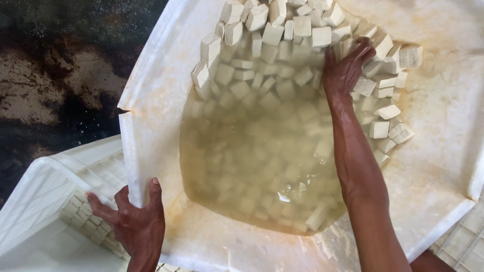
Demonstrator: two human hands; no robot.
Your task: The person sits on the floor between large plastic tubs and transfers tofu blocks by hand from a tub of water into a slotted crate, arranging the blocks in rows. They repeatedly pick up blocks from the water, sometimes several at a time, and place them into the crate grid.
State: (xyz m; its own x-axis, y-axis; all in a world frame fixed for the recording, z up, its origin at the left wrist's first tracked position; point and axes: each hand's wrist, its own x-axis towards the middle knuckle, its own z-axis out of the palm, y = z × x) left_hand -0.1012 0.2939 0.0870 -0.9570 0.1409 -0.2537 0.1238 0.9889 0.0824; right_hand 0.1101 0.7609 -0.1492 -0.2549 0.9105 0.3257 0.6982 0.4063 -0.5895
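A large white plastic tub (pixel 151 126), tilted, holds cloudy yellowish water (pixel 252 166) and many pale tofu cubes (pixel 267 35). Most cubes are heaped at the far side above the water, and others lie sunk in it. My left hand (pixel 133 221) grips the tub's near-left rim, thumb over the edge. My right hand (pixel 348 68) reaches across the water, its fingers spread and pressed into the heap of cubes at the far right. I cannot tell whether it holds a cube.
A white slatted plastic crate (pixel 45 201) sits under the tub at the lower left, and another crate edge (pixel 464 236) shows at the lower right. Dark wet floor (pixel 55 75) lies to the left. The tub's rim has a notch (pixel 122 111).
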